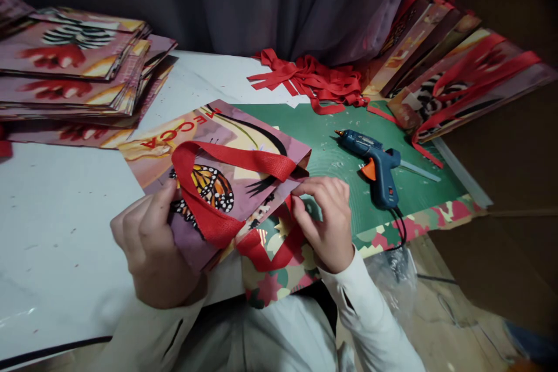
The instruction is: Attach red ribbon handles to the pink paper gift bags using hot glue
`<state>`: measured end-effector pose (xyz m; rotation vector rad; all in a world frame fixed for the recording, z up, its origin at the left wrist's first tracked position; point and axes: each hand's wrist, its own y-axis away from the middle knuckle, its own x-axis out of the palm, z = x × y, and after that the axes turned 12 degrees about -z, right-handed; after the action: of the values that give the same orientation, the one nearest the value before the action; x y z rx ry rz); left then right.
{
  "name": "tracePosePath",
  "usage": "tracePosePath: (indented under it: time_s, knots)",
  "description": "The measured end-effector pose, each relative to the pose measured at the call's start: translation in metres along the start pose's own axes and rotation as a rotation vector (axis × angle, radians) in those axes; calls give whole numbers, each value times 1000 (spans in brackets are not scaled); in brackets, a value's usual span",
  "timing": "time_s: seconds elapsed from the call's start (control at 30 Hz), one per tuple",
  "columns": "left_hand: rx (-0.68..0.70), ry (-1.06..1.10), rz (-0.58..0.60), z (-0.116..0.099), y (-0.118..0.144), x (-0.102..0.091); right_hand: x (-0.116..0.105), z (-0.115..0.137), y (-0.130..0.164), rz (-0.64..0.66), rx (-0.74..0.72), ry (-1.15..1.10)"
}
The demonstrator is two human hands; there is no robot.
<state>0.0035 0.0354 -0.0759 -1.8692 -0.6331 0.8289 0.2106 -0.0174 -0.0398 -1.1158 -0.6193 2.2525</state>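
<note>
The left hand (pixel 152 244), which grips the printed bag (pixel 242 200) over the white table (pixel 78 209) and green mat (pixel 325 145), should hold it steady, while the right hand (pixel 326 215), pinching its edge, should let the red ribbon (pixel 231 154) lie untwisted.

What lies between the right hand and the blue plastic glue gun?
In the head view, only flat green surface shows between the right hand and glue gun.

Dark curtain (pixel 244 0) hanging right behind a white surface (pixel 52 209) that's kinda glossy near the front. Big brown cardboard (pixel 514 256) off to the right, and down by the pale floor (pixel 436 256) there's some crumpled clear plastic (pixel 394 288), pretty blurry tbh.
</note>
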Motion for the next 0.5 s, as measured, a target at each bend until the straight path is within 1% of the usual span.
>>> tracePosePath:
  time_s: [0.1, 0.23, 0.37, 0.5]
  knots:
    - [7, -26, 37, -3, -4, 0, -3, -3, -5, 46, -57, 21]
    - [23, -6, -12, -3, -6, 0, -4, -7, -8, 53, -122, 52]
    - [54, 19, 30, -1, -5, -1, -6, -9, -13, 92, -178, 85]
    - [54, 14, 30, 0, -4, -1, -9, -8, -22, 152, -243, 110]
